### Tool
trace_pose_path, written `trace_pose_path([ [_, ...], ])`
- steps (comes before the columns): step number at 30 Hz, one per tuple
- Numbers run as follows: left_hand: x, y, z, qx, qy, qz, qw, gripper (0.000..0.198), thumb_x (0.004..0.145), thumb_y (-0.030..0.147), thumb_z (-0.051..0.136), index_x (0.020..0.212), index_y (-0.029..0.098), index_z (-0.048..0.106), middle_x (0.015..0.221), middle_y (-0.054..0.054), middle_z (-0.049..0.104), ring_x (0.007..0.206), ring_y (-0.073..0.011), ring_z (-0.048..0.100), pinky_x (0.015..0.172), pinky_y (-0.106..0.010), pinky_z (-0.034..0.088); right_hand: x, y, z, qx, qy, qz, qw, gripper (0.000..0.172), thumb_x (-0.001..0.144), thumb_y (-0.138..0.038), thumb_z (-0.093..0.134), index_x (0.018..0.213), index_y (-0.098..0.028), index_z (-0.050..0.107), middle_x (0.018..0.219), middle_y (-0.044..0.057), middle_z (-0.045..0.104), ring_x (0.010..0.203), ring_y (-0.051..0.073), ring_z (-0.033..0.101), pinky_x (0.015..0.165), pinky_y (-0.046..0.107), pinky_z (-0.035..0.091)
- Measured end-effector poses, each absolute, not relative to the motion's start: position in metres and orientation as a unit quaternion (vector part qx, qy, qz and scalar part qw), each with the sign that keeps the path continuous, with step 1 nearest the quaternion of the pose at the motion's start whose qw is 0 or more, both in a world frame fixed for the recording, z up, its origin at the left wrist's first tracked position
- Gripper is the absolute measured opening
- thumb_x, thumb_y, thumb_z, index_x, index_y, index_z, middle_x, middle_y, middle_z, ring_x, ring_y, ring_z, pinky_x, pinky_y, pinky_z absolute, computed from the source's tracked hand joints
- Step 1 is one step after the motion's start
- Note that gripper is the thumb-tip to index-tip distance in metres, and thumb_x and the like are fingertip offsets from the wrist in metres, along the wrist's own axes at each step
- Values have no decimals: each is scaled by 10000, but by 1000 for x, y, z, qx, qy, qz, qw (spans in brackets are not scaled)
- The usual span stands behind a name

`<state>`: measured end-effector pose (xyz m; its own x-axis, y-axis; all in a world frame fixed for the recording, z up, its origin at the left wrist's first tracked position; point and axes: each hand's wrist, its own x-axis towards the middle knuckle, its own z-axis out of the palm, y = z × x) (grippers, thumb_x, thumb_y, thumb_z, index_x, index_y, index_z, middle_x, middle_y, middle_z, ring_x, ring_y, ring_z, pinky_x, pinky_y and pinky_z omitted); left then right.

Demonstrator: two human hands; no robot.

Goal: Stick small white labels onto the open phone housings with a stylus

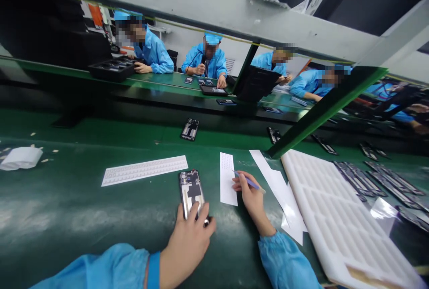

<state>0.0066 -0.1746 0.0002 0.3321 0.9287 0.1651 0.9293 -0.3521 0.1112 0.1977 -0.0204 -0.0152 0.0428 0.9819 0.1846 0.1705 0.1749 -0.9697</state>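
My left hand (188,240) rests on the lower end of an opened phone (191,189), which lies on the green table with its inner parts facing up. The fingers reach over its bottom part and along its sides, hiding that end. My right hand (250,195) pinches slim purple-blue tweezers (250,182), and their tip is at a narrow white sticker sheet (228,193) with rows of small marks. Whether the tip touches the sheet I cannot tell. Left of the sheet, beyond the phone, a longer printed label strip (145,171) lies slanted.
White paper strips (276,182) and a ribbed white foam tray (338,217) lie on the right, with rows of phone frames (360,179) beyond. Another opened phone (190,129) lies ahead. A slanted green post (328,110) rises at right. Several people in blue work opposite.
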Motion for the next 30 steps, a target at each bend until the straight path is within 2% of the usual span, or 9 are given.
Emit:
trace_pose_path([
  [2, 9, -157, 6, -804, -588, -93, -5, 231, 920, 327, 539, 1123, 272, 635, 1418, -100, 492, 1226, -362, 464, 876, -640, 429, 199, -22, -17, -503, -556, 413, 517, 421, 893, -550, 598, 1028, -154, 642, 767, 61, 688, 559, 173, 638, 521, 294, 554],
  [5, 11, -136, 12, -790, -606, -92, 8, 147, 900, 266, 564, 1014, 249, 655, 1390, -111, 504, 1212, -374, 462, 859, -647, 428, 201, -27, -15, -502, -553, 418, 516, 422, 888, -547, 609, 1033, -153, 643, 773, 68, 693, 556, 175, 639, 517, 296, 559],
  [10, 7, -119, 16, -793, -604, -77, 14, 250, 854, 132, 573, 1041, 269, 666, 1395, -99, 482, 1188, -377, 458, 853, -615, 429, 202, -26, -7, -506, -551, 410, 522, 426, 892, -552, 601, 1037, -154, 643, 763, 69, 696, 554, 176, 643, 515, 292, 565],
  [14, -15, -102, 23, -779, -618, -102, 31, 208, 848, 168, 567, 984, 258, 697, 1390, -70, 477, 1184, -369, 423, 841, -547, 434, 203, -27, -6, -502, -555, 416, 516, 423, 902, -548, 593, 1066, -160, 639, 785, 67, 703, 568, 178, 653, 524, 293, 574],
  [20, -79, -32, 37, -676, -721, -98, 112, 228, 902, 282, 506, 949, 258, 728, 1414, -61, 435, 1221, -377, 343, 864, -544, 411, 199, -29, -12, -491, -574, 420, 504, 470, 915, -555, 570, 1133, -147, 653, 836, 81, 730, 612, 183, 679, 566, 295, 584],
  [23, -121, 16, 47, -630, -762, -98, 115, 305, 915, 290, 445, 952, 197, 733, 1395, -136, 411, 1191, -414, 335, 810, -561, 424, 196, -28, -13, -486, -550, 435, 521, 554, 921, -566, 545, 1280, -146, 581, 998, 121, 735, 722, 215, 711, 573, 312, 604],
  [26, -156, 58, 55, -623, -772, -91, 92, 297, 892, 289, 469, 936, 181, 742, 1346, -160, 440, 1150, -398, 369, 822, -552, 423, 195, -25, -13, -483, -509, 448, 554, 567, 914, -556, 562, 1330, -172, 533, 1156, 141, 697, 857, 247, 721, 621, 332, 626],
  [28, -164, 77, 54, -623, -773, -90, 84, 309, 896, 277, 456, 973, 169, 735, 1344, -168, 440, 1174, -396, 359, 872, -554, 398, 196, -22, -13, -480, -495, 453, 564, 542, 905, -546, 588, 1289, -164, 566, 1134, 143, 705, 874, 253, 720, 646, 339, 627],
  [30, -157, 92, 47, -627, -768, -97, 86, 358, 922, 277, 410, 1108, 155, 690, 1377, -177, 405, 1231, -395, 318, 936, -553, 358, 198, -19, -15, -479, -495, 452, 566, 534, 908, -550, 583, 1267, -155, 589, 1052, 137, 727, 834, 243, 717, 644, 341, 623],
])
